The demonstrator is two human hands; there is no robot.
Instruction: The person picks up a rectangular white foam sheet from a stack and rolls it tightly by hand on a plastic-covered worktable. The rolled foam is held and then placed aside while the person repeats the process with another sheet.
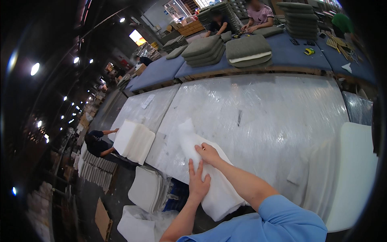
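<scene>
Right up close at the bottom of the frame, a light blue sleeve (278, 213), and just above it both bare hands are on the white pad (221, 195), which lies at centre, slanting from mid-frame toward the lower edge, its upper end narrow and folded. The left hand (198, 184) has its fingers spread wide over the fold; the right hand (208, 154) sits just above it, thumb and fingers on the pad, though whether they pinch it I can't tell. Beneath, the film-covered table (274, 109) gleams across the middle. Over at the right edge, a stack of large white pads (350, 173) leans; lower left, more white pads (144, 189) slump beside a brown board (102, 220). Look left of centre: a co-worker in a dark top (96, 143) has arms out to a block of white pads (135, 141). Farther up, blue-topped tables (298, 56) run across, carrying grey-green cushions (203, 51) in stacks and a yellow item (309, 51) at upper right. Behind them, a person in pink (261, 16) and another in dark clothing (221, 25), both hands-on with cushions, and lamps (35, 69) glow at upper left.
</scene>
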